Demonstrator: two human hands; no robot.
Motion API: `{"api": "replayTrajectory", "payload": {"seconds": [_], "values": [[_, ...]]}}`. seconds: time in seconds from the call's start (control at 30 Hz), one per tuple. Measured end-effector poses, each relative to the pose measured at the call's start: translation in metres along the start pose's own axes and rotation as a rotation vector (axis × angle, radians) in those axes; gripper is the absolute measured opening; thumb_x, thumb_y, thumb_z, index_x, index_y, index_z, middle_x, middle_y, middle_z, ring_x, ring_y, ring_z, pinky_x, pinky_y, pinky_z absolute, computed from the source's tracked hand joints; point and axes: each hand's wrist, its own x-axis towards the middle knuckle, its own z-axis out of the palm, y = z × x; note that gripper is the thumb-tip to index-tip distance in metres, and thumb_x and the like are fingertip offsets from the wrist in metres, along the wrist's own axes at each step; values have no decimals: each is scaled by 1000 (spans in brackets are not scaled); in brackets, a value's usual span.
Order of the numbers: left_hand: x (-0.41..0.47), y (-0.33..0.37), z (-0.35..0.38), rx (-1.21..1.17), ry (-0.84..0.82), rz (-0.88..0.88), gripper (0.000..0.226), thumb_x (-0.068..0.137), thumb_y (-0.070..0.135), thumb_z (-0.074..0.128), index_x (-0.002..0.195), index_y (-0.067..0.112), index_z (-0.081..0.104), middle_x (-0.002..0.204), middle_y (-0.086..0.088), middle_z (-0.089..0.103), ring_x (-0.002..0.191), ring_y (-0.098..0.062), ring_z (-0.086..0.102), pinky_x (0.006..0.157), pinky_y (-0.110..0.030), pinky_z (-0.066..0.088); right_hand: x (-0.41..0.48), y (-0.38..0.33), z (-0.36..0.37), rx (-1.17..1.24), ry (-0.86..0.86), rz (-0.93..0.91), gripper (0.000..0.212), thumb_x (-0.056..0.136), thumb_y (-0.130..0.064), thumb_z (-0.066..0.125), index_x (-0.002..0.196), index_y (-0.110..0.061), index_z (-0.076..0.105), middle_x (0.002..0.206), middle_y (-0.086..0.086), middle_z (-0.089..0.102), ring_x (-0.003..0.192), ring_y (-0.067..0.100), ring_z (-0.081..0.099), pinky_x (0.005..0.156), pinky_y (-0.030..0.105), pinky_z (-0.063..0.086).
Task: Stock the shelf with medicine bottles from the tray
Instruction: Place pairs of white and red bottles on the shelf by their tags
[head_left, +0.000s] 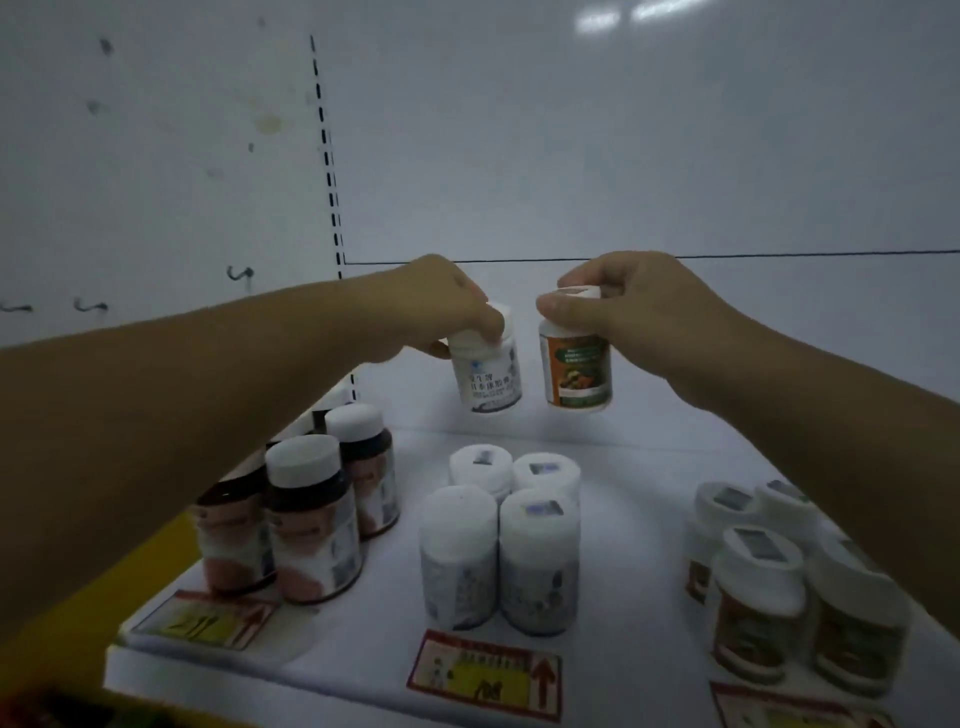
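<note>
Bottles hang from both hands above the far part of the white shelf (644, 519), each pinched by its white cap. The left hand (441, 306) grips a white-labelled bottle (488, 376) with dark characters on it; its long axis runs nearly upright, cap up, with the base tipped slightly toward the right. The right hand (623, 306) closes its fingers over the cap of an orange-and-green bottle (579, 371), which also stands close to vertical, cap up and base down. The 2 held bottles sit just beside each other without touching, and whether their bases touch the shelf I cannot tell. Nearer, on the shelf, 3 groups stand upright. At left are at least 3 dark brown bottles (311, 519) with white caps, partly hidden by the left forearm. In the middle are 4 white bottles (501, 540) in a tight 2-by-2 block, caps touching. At right, 4 orange-labelled bottles (758, 597) are visible, partly covered by the right forearm. Along the near edge lie 3 red-bordered price tags (485, 675) with yellow centres, 1 in front of each group.
</note>
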Motion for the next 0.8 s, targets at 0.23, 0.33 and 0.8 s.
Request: {"api": "replayTrajectory", "payload": {"seconds": [0.23, 0.33, 0.8], "values": [[38, -27, 27, 328, -363, -95, 33, 72, 12, 72, 103, 10, 63, 94, -5, 63, 82, -18, 62, 59, -27, 58, 13, 21, -16, -249, -11, 104, 22, 77, -31, 71, 95, -18, 69, 94, -3, 67, 85, 10, 61, 61, 22, 41], [39, -36, 40, 393, -457, -111, 36, 75, 11, 70, 110, 10, 62, 104, -8, 60, 92, -23, 62, 71, -32, 59, 12, 24, -32, -344, -42, 165, 15, 74, -28, 74, 86, -18, 71, 89, -2, 70, 83, 13, 64, 63, 22, 46], [55, -54, 59, 533, -458, -133, 22, 79, 41, 67, 96, 33, 58, 99, 7, 58, 90, -13, 54, 66, -28, 51, 2, 77, -71, -687, -363, 285, 18, 70, -21, 76, 85, -14, 70, 82, -7, 65, 75, 9, 59, 59, 20, 46]]}}
